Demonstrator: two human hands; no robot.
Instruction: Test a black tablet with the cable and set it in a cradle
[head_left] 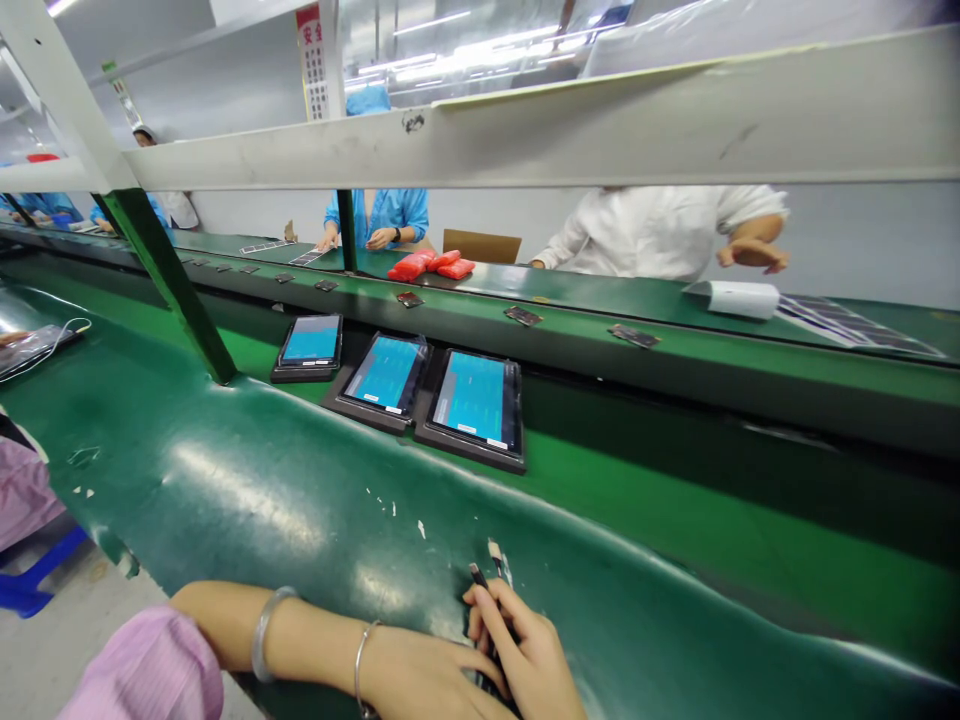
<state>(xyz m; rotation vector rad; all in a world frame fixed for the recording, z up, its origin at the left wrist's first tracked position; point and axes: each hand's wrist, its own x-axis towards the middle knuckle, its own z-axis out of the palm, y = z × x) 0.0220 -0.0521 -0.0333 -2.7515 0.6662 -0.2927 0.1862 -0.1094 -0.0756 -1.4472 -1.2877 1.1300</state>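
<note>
At the bottom edge, my right hand [529, 650] is closed round a cable with a black plug [478, 574] sticking out past the fingertips. Just beyond it a second plug with a pale housing [494, 550] points away over the green bench. My left hand [424, 672], with a bangle and a thin bracelet on its arm, lies against the right one. Its thumb and fingers bend round something dark, mostly hidden between the hands. Three lit tablets [471, 397], [385, 374], [311, 340] with blue screens rest on dark pads beyond the bench.
The green bench [247, 500] has a raised edge before the lower green belt [637, 520]. A green post [180, 290] and a white beam [525, 140] cross the view. Opposite, people work beside red packets [431, 264] and a white roll [742, 299]. A pink sleeve is at left.
</note>
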